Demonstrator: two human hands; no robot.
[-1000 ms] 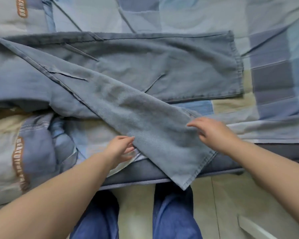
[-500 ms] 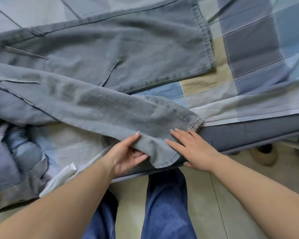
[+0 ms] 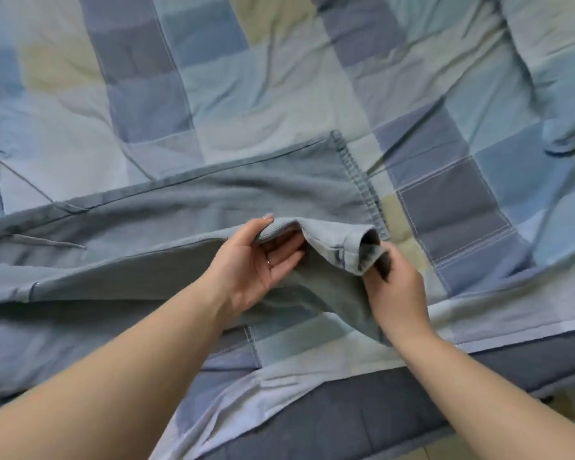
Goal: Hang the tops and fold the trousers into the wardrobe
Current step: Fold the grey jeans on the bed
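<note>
Trousers of grey-blue denim lie spread across the checked quilt from nine o'clock toward centre — one leg flat, its hem at one o'clock of centre; the nearer leg is lifted at its cuff; left hand, palm up, pinches the fold between thumb and fingers; right hand, at three o'clock of it, grips the cuff's open end.

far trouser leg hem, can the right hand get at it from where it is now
Probably yes: the far leg's hem lies flat and uncovered on the quilt, just beyond the right hand, but that hand is gripping the near leg's cuff.
</note>
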